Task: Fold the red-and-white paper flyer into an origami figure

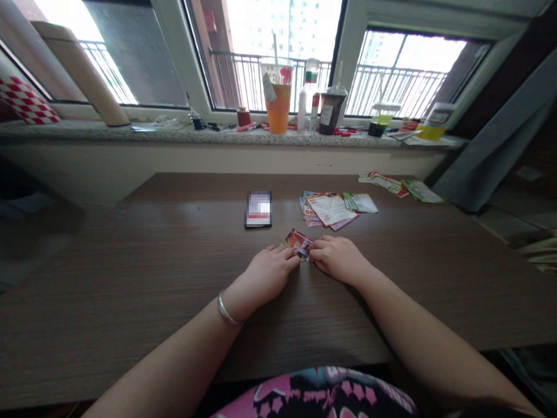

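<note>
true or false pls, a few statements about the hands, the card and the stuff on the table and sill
1. The left hand and the right hand both touch the card. True.
2. The phone lies to the right of the pile of leaflets. False: it lies to the left of it.
3. The bracelet is on the right wrist. False: it is on the left wrist.
4. A cup of orange drink stands on the windowsill. True.

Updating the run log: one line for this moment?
left hand: holds colourful card | right hand: holds same card | beyond: phone, leaflet pile
</note>
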### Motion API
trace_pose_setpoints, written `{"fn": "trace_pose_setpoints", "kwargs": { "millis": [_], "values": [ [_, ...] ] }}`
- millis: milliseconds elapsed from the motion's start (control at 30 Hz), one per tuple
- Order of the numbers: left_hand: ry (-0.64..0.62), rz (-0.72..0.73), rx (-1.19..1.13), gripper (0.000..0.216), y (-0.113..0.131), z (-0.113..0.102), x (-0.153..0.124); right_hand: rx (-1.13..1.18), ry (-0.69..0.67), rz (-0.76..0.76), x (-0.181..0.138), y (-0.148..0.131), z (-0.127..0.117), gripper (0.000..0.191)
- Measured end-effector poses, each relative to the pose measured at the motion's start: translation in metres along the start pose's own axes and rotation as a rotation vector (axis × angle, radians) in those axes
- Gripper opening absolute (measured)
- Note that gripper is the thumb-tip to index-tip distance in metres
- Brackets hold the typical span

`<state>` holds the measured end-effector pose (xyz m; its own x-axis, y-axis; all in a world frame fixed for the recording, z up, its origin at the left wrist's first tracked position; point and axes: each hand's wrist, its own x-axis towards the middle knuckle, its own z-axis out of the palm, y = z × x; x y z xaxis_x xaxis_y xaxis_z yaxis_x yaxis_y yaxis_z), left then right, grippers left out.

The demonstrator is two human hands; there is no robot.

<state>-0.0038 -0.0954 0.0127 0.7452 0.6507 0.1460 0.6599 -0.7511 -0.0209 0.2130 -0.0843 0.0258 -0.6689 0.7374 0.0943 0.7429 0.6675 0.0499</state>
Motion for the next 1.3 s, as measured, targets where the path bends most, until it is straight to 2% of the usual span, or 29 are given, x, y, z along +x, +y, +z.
{"fn": "trace_pose_setpoints", "kwargs": {
  "millis": [267,500,1000,1300],
  "values": [
    [-0.014,-0.014,0.027,0.027,0.002,-0.003,0.0,0.027,-0.013,0.041,-0.004,0.003,-0.004,0.022],
    [-0.019,-0.006,0.021,0.027,0.002,-0.004,0.001,0.034,-0.044,0.136,-0.011,0.011,-0.007,0.025],
    [-0.006,0.001,0.015,0.026,0.001,-0.002,0.001,0.015,-0.135,0.259,-0.018,0.021,-0.018,0.021],
    [-0.015,-0.015,0.004,0.027,0.001,-0.005,0.0,0.027,-0.133,0.289,-0.022,0.026,-0.017,0.019]
  ]
}}
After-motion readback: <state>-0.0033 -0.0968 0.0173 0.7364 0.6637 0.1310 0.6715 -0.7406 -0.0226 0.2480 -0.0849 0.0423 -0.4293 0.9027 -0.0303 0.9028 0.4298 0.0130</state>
